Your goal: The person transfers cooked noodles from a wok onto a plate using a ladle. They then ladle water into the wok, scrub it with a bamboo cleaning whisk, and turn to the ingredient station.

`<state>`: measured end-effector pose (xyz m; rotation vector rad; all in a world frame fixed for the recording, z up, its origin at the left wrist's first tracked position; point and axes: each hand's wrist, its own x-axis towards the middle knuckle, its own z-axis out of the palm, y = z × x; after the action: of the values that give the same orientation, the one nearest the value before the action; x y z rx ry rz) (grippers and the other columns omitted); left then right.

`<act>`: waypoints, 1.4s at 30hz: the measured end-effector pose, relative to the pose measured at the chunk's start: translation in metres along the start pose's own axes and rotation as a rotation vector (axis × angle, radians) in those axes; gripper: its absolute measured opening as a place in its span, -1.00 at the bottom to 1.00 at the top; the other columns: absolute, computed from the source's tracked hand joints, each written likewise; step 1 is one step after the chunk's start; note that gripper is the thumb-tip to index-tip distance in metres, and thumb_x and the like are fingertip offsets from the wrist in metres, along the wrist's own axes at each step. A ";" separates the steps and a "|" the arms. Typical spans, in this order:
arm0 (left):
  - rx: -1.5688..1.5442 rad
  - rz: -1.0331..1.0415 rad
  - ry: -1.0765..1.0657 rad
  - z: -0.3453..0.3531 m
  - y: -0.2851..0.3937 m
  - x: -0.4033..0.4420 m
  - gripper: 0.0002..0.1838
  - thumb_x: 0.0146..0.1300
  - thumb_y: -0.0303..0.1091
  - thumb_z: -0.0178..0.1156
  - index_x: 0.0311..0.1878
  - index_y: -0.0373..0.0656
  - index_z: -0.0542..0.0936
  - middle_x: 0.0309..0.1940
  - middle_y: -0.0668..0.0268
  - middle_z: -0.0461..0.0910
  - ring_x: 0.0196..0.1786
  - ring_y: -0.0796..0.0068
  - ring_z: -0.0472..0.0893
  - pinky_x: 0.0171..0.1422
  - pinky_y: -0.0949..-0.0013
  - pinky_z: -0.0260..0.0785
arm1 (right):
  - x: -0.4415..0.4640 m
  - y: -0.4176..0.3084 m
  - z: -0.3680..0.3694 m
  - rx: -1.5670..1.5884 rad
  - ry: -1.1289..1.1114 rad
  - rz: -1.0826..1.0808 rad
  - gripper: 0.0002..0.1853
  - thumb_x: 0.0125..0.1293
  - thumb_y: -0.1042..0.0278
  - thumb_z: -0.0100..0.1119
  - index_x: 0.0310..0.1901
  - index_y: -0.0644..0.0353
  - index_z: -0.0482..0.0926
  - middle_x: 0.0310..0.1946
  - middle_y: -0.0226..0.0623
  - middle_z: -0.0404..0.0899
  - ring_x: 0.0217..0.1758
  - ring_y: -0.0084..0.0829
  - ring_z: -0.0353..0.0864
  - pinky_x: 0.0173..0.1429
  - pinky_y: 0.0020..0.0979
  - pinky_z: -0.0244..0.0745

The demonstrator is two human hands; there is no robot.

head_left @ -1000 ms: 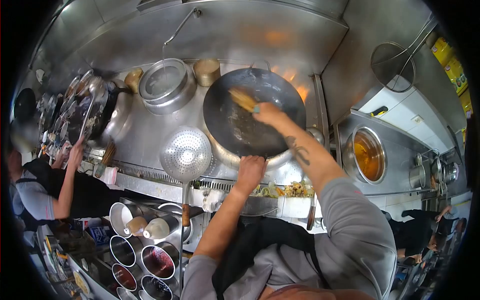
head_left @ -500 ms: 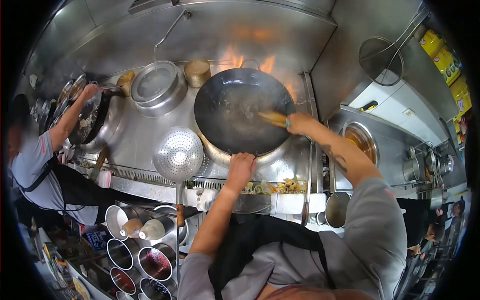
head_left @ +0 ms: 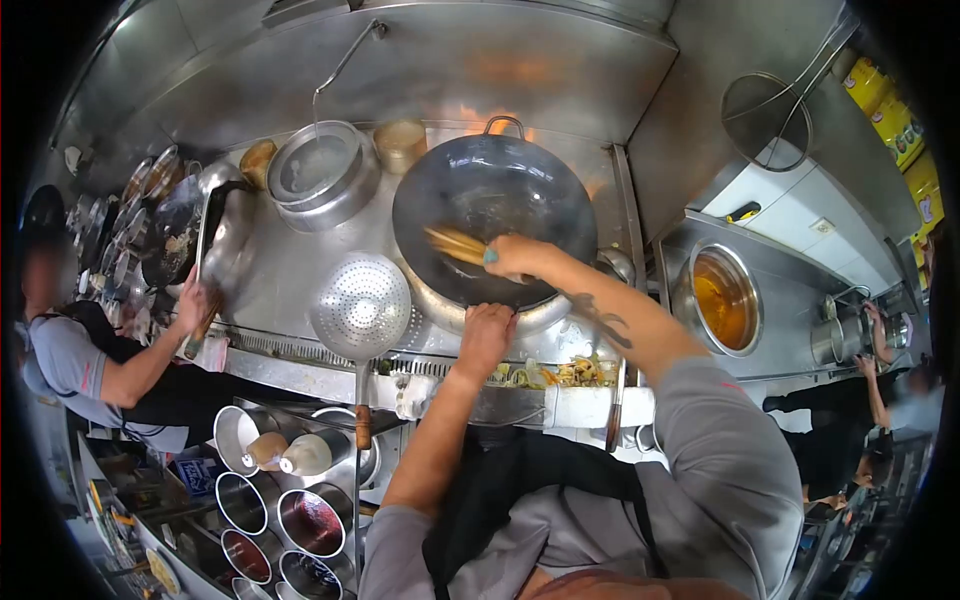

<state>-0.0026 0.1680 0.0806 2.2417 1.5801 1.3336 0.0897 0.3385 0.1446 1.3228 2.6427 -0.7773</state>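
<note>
A large dark wok (head_left: pixel 550 190) sits over the burner, its loop handle at the far side. My left hand (head_left: pixel 488 335) is closed on the wok's near rim. In my right hand (head_left: pixel 518 258) is a bamboo wok brush (head_left: pixel 455 244) with a bluish band near my fingers. The bristle end points left and lies against the inside of the wok, left of its middle. A little wet residue shows on the wok's bottom. Low flames (head_left: pixel 472 120) rise behind the far rim.
A perforated skimmer (head_left: pixel 360 305) rests left of the wok, near a lidded pot (head_left: pixel 320 175). Food scraps (head_left: pixel 585 371) lie along the front gutter. A bowl of amber liquid (head_left: pixel 722 305) stands right. Another person (head_left: pixel 120 370) works at the left; sauce pots (head_left: pixel 312 522) stand lower left.
My right hand has swept the brush from the wok's right side to its left. Flames behind the wok have shrunk. My left hand stays at the rim. The person at left has lowered an arm.
</note>
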 end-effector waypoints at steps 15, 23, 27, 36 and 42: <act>-0.018 -0.036 -0.019 -0.003 0.000 -0.002 -0.92 0.15 -0.40 0.25 -0.39 -0.17 0.58 -0.43 0.20 0.59 -0.27 0.14 0.54 -0.08 0.11 0.26 | -0.099 0.081 -0.079 -0.502 -0.188 0.336 -0.57 0.13 0.04 0.24 -0.13 0.26 0.68 -0.28 0.04 0.69 -0.17 -0.06 0.71 -0.05 -0.16 0.59; -0.043 -0.015 0.007 -0.001 -0.003 -0.002 -0.92 0.15 -0.40 0.25 -0.40 -0.16 0.57 -0.45 0.22 0.58 -0.28 0.13 0.54 -0.09 0.11 0.26 | 0.038 0.067 -0.069 -0.225 0.228 0.287 -0.65 0.10 0.08 0.23 -0.33 0.26 0.70 -0.41 -0.03 0.69 -0.31 -0.05 0.72 -0.18 -0.16 0.58; 0.022 -0.008 -0.020 0.001 -0.002 -0.003 -0.88 0.16 -0.35 0.24 -0.45 -0.13 0.55 -0.44 0.23 0.58 -0.28 0.17 0.54 -0.08 0.12 0.27 | 0.041 -0.002 -0.021 0.002 0.199 0.067 -0.66 0.11 0.09 0.22 -0.25 0.22 0.69 -0.41 -0.06 0.69 -0.30 -0.11 0.71 -0.13 -0.19 0.56; -0.021 0.027 0.108 -0.052 0.022 -0.016 -0.61 0.16 -0.35 0.26 0.05 -0.27 0.53 -0.04 0.00 0.52 0.03 -0.04 0.49 0.18 0.05 0.29 | -0.097 0.041 -0.068 -0.199 -0.038 0.137 -0.54 0.09 0.02 0.26 -0.08 0.19 0.67 -0.33 -0.07 0.71 -0.23 -0.10 0.70 -0.04 -0.17 0.56; 0.264 -0.491 -0.176 -0.089 -0.064 -0.143 -0.08 -0.09 -0.22 0.39 0.35 -0.39 0.22 0.03 -0.30 0.45 0.10 -0.24 0.48 0.20 -0.08 0.33 | -0.236 0.039 -0.089 0.216 0.486 0.316 -0.41 0.22 0.04 0.25 0.22 0.21 0.50 -0.58 -0.20 0.61 -0.60 -0.32 0.60 -0.42 -0.30 0.51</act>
<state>-0.1220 0.0487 0.0169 1.8382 2.1477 0.8171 0.2795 0.2292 0.2751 2.1664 2.6165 -0.7922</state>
